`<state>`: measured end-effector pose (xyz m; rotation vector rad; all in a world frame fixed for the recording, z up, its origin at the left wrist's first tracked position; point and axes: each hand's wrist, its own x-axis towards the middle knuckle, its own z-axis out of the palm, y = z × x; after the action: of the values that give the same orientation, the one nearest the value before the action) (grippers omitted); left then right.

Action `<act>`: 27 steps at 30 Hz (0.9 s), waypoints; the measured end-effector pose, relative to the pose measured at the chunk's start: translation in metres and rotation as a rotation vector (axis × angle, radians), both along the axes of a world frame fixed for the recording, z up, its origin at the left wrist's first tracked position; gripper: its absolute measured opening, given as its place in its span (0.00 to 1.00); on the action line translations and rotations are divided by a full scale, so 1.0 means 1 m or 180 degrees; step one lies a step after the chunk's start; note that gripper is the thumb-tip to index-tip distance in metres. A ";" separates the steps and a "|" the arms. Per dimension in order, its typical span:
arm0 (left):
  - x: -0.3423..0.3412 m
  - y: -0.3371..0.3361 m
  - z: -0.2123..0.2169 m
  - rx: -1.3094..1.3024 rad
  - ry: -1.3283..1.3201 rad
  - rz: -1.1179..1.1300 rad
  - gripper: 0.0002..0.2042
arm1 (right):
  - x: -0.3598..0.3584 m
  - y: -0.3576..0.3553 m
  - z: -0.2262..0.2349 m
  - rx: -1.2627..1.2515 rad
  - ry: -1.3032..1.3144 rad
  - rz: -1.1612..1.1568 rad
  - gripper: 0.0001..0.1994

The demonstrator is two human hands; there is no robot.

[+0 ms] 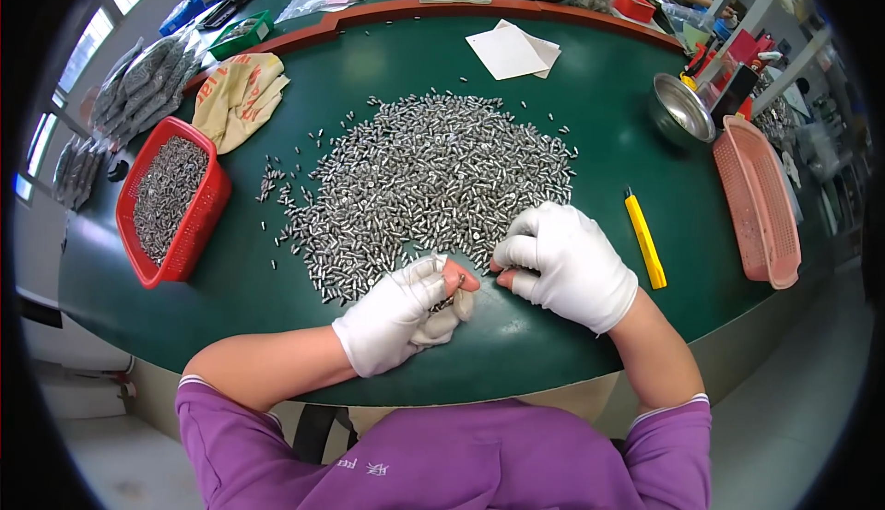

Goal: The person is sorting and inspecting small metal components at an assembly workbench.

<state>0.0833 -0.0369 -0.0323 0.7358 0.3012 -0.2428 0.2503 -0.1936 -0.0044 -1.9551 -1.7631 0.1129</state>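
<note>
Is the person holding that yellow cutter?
No, the yellow cutter lies on the green table, to the right of the right hand and apart from it.

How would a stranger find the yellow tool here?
On the green table, find the white-gloved right hand beside the heap of metal parts. Just right of that hand lies the slim yellow tool, dark-tipped; its bright colour sets it apart from the pink basket farther right.

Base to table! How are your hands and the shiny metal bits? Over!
Left hand curled around small metal pieces. Right hand beside the pile, grip unclear. Yellow cutter off right, out of the way.
</note>
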 end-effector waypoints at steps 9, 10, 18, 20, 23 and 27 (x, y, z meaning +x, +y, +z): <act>0.001 0.004 0.000 -0.0179 0.0108 0.0009 0.10 | -0.009 0.007 -0.011 0.0030 -0.0498 0.0020 0.04; 0.001 0.003 0.001 -0.0182 0.0146 0.0049 0.09 | -0.009 0.008 -0.010 0.0074 -0.0625 0.0034 0.04; -0.001 0.006 -0.007 -0.0450 -0.0149 -0.0005 0.06 | -0.016 0.009 -0.014 0.0018 -0.1145 0.0022 0.04; -0.002 0.005 -0.008 -0.0480 -0.0183 0.0023 0.07 | -0.017 0.009 -0.013 -0.0174 -0.0307 -0.0279 0.06; -0.003 0.002 -0.009 -0.0386 -0.0121 0.0095 0.08 | -0.019 0.007 -0.013 0.0155 0.0720 -0.0470 0.07; 0.000 0.001 -0.004 -0.0278 0.0098 0.0017 0.08 | -0.025 0.010 -0.010 0.0157 0.1537 -0.0301 0.07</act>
<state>0.0837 -0.0356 -0.0359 0.6454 0.3200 -0.2608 0.2258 -0.1836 -0.0140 -1.7837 -1.3441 0.4625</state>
